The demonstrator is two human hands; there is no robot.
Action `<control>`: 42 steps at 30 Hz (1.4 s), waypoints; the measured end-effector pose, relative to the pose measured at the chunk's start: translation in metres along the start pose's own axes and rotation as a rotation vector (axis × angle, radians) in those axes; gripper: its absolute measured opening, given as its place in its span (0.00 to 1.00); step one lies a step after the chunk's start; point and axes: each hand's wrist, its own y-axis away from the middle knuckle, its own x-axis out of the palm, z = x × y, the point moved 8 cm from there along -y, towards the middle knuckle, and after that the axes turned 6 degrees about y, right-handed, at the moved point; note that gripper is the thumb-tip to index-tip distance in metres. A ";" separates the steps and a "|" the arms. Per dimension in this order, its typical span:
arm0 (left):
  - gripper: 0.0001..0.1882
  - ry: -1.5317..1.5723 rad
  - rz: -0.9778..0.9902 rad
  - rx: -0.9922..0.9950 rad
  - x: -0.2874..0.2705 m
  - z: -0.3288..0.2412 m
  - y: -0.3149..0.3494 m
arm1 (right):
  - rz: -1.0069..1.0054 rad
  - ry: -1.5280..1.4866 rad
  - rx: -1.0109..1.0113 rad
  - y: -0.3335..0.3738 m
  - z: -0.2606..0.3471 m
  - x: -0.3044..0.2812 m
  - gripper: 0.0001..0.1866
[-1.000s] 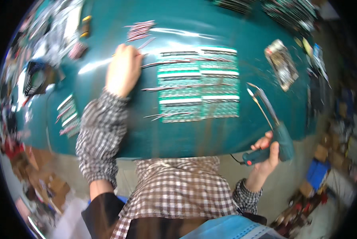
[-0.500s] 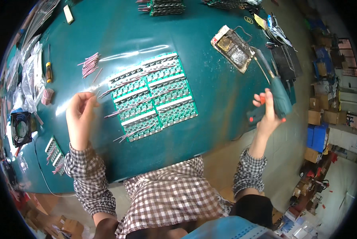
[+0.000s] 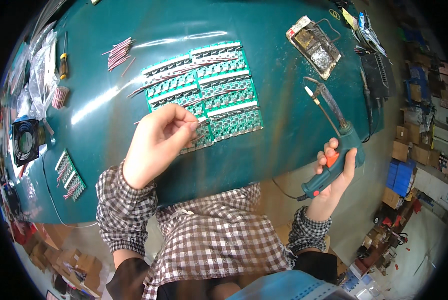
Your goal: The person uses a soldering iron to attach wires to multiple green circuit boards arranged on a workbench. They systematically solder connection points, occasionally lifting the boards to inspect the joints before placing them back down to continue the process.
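Note:
My left hand [image 3: 159, 137] hovers over the lower left part of a panel of green circuit boards [image 3: 231, 121], thumb and fingertips pinched together. Whatever is between those fingertips is too small to make out. The panel carries rows of small parts, and red and black wires [image 3: 186, 70] lie across it. In my right hand [image 3: 330, 196] is a green soldering gun [image 3: 353, 145] with an orange trigger, fingers wrapped round its handle. Its tip points up, below a dirty solder tray [image 3: 314, 47] holding silvery residue.
A bundle of short wires [image 3: 118, 54] lies beyond the panel, left of it. Further left are a screwdriver [image 3: 64, 65], plastic bags [image 3: 43, 87], a small fan [image 3: 26, 142] and a narrow circuit board [image 3: 70, 175]. A soldering iron [image 3: 367, 95] stands at the right edge.
My left hand has moved right, from beside the panel to over its lower left part. The soldering gun has turned more into view and sits away from the tray. The whole view has shifted.

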 end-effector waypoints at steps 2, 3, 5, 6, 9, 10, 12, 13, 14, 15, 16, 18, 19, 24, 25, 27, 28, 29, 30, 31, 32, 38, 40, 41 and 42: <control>0.05 -0.072 -0.005 0.044 0.003 0.002 -0.001 | -0.015 -0.014 0.034 0.003 -0.006 0.000 0.24; 0.04 -0.109 -0.009 0.062 0.004 0.004 0.000 | -0.002 -0.017 0.041 0.004 -0.008 0.001 0.25; 0.04 -0.113 -0.019 0.089 0.005 0.001 -0.002 | 0.016 -0.022 0.064 0.006 -0.011 0.001 0.25; 0.04 -0.134 -0.028 0.108 0.004 0.001 -0.003 | 0.032 -0.021 0.073 0.007 -0.014 0.000 0.25; 0.03 -0.195 -0.051 0.126 0.001 -0.001 0.000 | 0.068 0.003 0.073 0.007 -0.019 -0.002 0.26; 0.03 -0.193 -0.046 0.098 0.000 0.001 0.003 | 0.066 0.028 0.064 0.007 -0.022 -0.004 0.26; 0.03 -0.214 -0.045 0.109 0.000 0.003 0.005 | 0.083 0.084 0.068 0.007 -0.025 -0.002 0.25; 0.03 -0.210 -0.042 0.118 0.002 0.005 0.005 | 0.070 0.073 0.076 0.006 -0.029 0.000 0.25; 0.03 -0.204 -0.035 0.134 0.006 0.007 0.003 | 0.056 0.066 0.077 0.003 -0.034 0.003 0.26; 0.03 -0.198 -0.028 0.150 0.009 0.007 0.002 | 0.041 0.058 0.077 0.001 -0.037 0.004 0.27; 0.04 -0.293 -0.037 0.136 0.011 0.003 0.000 | 0.041 0.074 0.081 0.001 -0.038 0.005 0.27; 0.04 -0.391 -0.074 0.191 0.010 0.004 -0.002 | 0.044 0.106 0.096 -0.001 -0.041 0.005 0.27; 0.04 -0.440 -0.091 0.218 0.010 0.005 -0.003 | 0.047 0.119 0.093 -0.001 -0.041 0.006 0.27; 0.03 -0.588 -0.146 0.252 0.010 0.007 -0.002 | 0.027 0.271 0.030 0.003 -0.035 0.006 0.26; 0.03 -0.604 -0.156 0.270 0.010 0.006 -0.001 | 0.026 0.290 0.015 0.002 -0.035 0.008 0.26; 0.04 -0.636 -0.161 0.311 0.012 0.005 0.002 | 0.025 0.325 -0.018 0.000 -0.035 0.012 0.26; 0.05 -0.651 -0.165 0.331 0.012 0.004 0.004 | 0.033 0.313 -0.005 -0.002 -0.037 0.013 0.26; 0.05 -0.687 -0.167 0.357 0.013 0.003 0.006 | 0.045 0.301 0.007 -0.003 -0.040 0.015 0.26; 0.05 -0.723 -0.170 0.383 0.014 0.002 0.008 | 0.057 0.289 0.020 -0.004 -0.042 0.016 0.26; 0.06 -0.760 -0.173 0.408 0.015 0.001 0.011 | 0.060 0.289 0.022 -0.004 -0.044 0.017 0.25; 0.07 -0.729 -0.156 0.404 0.016 0.000 0.013 | 0.061 0.291 0.022 -0.004 -0.045 0.017 0.25; 0.12 -0.744 0.069 0.689 0.038 0.005 0.040 | 0.082 0.182 -0.021 -0.018 -0.052 0.032 0.24; 0.12 -0.818 0.016 0.691 0.031 0.014 0.038 | 0.115 0.117 -0.017 -0.028 -0.057 0.035 0.24; 0.12 -0.857 -0.015 0.687 0.025 0.017 0.036 | 0.135 0.110 -0.017 -0.032 -0.060 0.037 0.24; 0.12 -0.869 -0.009 0.693 0.023 0.022 0.034 | 0.154 0.103 -0.018 -0.036 -0.063 0.040 0.24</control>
